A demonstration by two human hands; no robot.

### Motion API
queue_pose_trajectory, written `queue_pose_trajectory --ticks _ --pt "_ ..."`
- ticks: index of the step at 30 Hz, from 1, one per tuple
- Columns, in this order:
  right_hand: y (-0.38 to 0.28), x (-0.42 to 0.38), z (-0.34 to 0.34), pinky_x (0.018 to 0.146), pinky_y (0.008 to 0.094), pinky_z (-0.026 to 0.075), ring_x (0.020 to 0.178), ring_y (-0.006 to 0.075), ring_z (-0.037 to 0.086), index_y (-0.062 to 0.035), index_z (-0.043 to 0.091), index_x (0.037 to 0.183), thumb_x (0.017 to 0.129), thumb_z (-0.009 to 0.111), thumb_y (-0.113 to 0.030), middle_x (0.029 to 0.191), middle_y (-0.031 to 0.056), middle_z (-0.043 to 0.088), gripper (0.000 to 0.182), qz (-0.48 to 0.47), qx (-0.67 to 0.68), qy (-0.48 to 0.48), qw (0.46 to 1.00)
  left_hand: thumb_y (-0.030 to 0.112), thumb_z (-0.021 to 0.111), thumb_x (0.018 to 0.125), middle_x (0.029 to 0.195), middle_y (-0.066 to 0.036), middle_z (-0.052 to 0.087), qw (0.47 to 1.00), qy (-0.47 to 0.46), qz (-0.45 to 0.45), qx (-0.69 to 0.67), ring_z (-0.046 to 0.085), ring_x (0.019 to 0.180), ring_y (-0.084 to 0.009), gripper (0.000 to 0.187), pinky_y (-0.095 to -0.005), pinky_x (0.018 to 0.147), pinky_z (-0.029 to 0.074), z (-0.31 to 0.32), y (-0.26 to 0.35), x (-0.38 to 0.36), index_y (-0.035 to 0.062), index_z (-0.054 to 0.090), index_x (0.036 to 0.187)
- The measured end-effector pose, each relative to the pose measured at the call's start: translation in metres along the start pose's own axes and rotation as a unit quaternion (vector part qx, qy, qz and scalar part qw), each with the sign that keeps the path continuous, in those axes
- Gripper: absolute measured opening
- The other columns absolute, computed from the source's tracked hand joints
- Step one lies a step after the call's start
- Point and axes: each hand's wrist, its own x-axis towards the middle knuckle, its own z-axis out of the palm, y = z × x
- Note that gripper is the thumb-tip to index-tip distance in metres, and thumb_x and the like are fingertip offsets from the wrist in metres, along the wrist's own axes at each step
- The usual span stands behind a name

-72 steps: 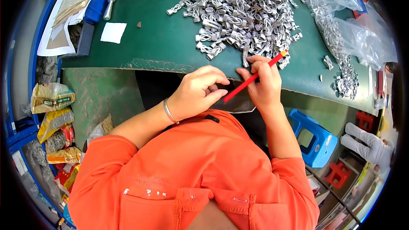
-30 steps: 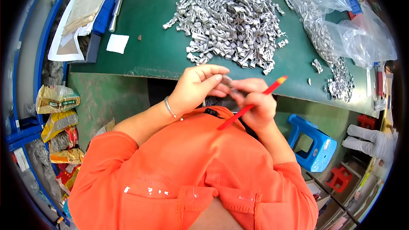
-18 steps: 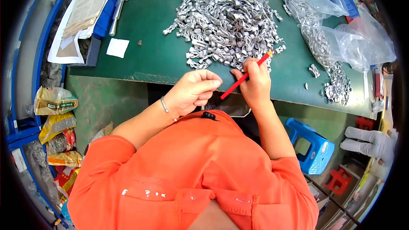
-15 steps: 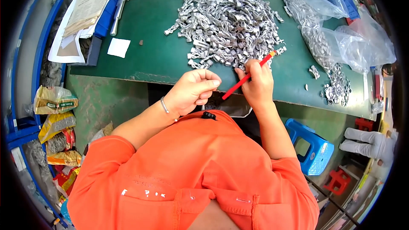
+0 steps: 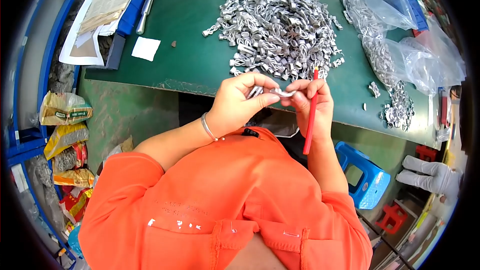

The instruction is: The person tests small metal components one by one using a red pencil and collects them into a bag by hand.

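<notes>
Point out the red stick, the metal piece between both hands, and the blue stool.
Red stick [image 5: 310,122]: head view, on its lower shaft.
Metal piece [image 5: 284,93]: head view, its exposed middle.
Blue stool [image 5: 376,190]: head view, its broad textured face.

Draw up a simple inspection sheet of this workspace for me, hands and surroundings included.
Surface: green table, front edge worn.
Job's things: large pile of grey metal parts; one metal piece between the fingertips; red pen-like tool.
Clutter: white paper square, stacked papers, clear plastic bag.
Hands: left hand pinches the metal piece; right hand touches it too, holding the red tool.
Cables: nothing seen.
Surroundings: blue stool at right, sacks at left.
</notes>
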Motion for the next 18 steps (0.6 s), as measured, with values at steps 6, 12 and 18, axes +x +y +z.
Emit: queue_pose_trajectory --ticks 6,12,18 --pt "0.012 -0.007 0.009 0.079 0.0344 0.056 0.096 0.0274 0.062 -0.0036 0.038 0.083 0.078 0.060 0.015 0.103 0.0211 0.058 0.029 -0.186 -0.194 -0.042 0.962 -0.006 0.068 0.077 0.088 -0.005 0.057 0.987 -0.039 0.110 0.114 0.055 0.077 -0.0100 0.021 -0.0225 0.068 0.044 -0.009 0.003 -0.006 -0.0020 0.062 0.098" --pt "-0.001 0.016 0.031 0.066 0.0356 0.054 0.080 0.0315 0.065 -0.0037 0.042 0.075 0.070 0.072 0.007 0.086 0.0196 0.064 0.033 -0.354 -0.371 -0.146 0.846 0.012 0.052 0.093 0.084 -0.002 0.057 0.947 -0.021 -0.069 -0.311 0.051 0.070 -0.0069 0.016 -0.0231 0.058 0.043 -0.033 0.004 -0.005 0.0024 0.058 0.104" --pt "0.024 0.080 0.049 0.062 0.0393 0.045 0.072 0.0293 0.056 -0.0048 0.050 0.080 0.066 0.060 0.006 0.082 0.0107 0.060 0.020 -0.380 -0.612 -0.140 0.679 0.012 0.049 0.093 0.090 -0.006 0.054 0.931 0.110 -0.148 -0.314 0.055 0.074 -0.0137 0.006 -0.0221 0.053 0.044 -0.060 -0.004 -0.013 0.0066 0.051 0.095"
